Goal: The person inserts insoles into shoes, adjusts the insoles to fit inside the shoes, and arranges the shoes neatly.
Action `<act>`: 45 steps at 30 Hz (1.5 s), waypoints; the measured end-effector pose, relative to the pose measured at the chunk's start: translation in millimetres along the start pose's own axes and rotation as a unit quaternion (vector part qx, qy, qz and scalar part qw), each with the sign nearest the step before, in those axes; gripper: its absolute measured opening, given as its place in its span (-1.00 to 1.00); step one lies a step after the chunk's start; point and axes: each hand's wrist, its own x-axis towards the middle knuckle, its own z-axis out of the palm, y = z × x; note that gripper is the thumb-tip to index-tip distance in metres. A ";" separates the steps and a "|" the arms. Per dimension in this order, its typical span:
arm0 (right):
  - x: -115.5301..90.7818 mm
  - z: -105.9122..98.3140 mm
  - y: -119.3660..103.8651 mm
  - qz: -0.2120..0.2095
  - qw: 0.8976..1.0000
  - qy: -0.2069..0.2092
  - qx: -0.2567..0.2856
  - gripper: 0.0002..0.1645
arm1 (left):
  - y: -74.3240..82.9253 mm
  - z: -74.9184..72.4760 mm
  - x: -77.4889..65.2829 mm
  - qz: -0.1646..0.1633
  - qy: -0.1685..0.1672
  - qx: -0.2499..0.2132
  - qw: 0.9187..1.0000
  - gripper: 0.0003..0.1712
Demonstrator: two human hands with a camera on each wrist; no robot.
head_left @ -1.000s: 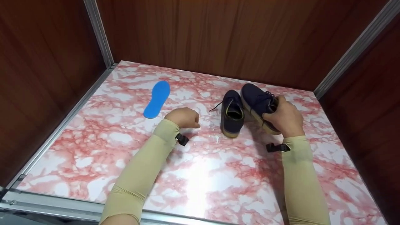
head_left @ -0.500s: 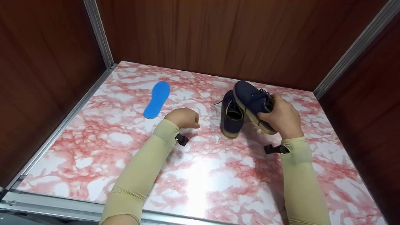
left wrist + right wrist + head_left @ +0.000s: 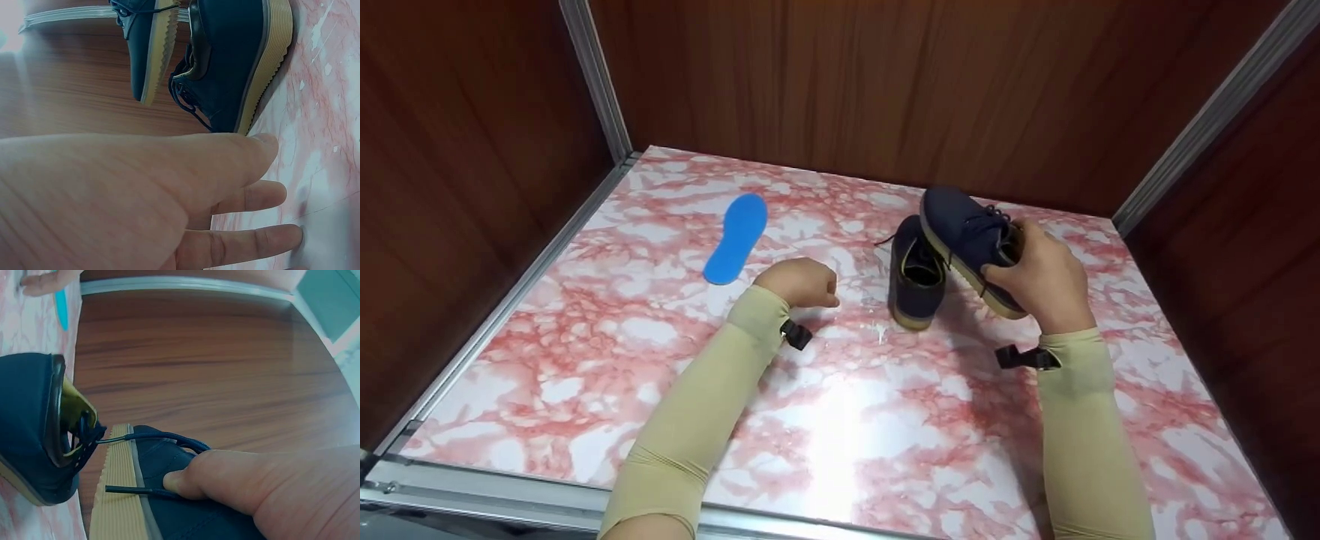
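Observation:
My right hand (image 3: 1046, 279) grips a navy lace-up shoe (image 3: 956, 223) by its ankle opening, the thumb on its near side. This shoe is lifted and tilted, its toe toward the back wall and its tan ridged sole (image 3: 119, 495) showing. A matching navy shoe (image 3: 916, 304) stands on the table just left of it, its opening toward me and one lace trailing on the surface. Further left, my left hand (image 3: 797, 283) rests low over the tabletop with relaxed fingers (image 3: 247, 244) and nothing held. The held shoe's heel is partly hidden by my right hand.
A flat blue insole (image 3: 737, 238) lies beyond my left hand. The table (image 3: 585, 375) has a red and white marbled top. Dark wood panels (image 3: 847, 90) with metal edging enclose its back and sides.
My right hand has raised the shoe and shifted it left, so its toe now overlaps the standing shoe from this view. The left hand, the standing shoe and the insole stay in place.

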 end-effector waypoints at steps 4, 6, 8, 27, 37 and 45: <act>-2.5 0.8 -5.9 -0.016 1.000 -0.011 0.017 0.02 | -1.7 1.0 -0.2 0.000 0.002 -0.002 1.000 -0.61; -3.9 2.4 -9.8 -0.022 0.999 -0.022 0.025 0.03 | -2.8 1.7 -0.1 0.000 0.004 -0.002 1.000 -0.61; -4.9 4.6 -13.4 -0.027 0.999 -0.035 0.030 0.03 | -3.6 1.9 -0.2 0.001 0.006 -0.004 1.000 -0.61; -14.8 21.8 -43.4 -0.080 0.990 -0.101 0.055 0.03 | -20.2 -8.7 -3.1 -0.029 -0.013 -0.033 0.999 -0.52; -16.9 29.8 -48.9 -0.106 0.981 -0.138 0.089 0.03 | -32.1 -15.3 -8.6 -0.053 -0.009 -0.033 0.998 -0.59; -22.2 41.3 -58.7 -0.122 0.974 -0.163 0.102 0.02 | -48.0 -23.4 -13.8 -0.073 -0.004 -0.052 0.996 -0.67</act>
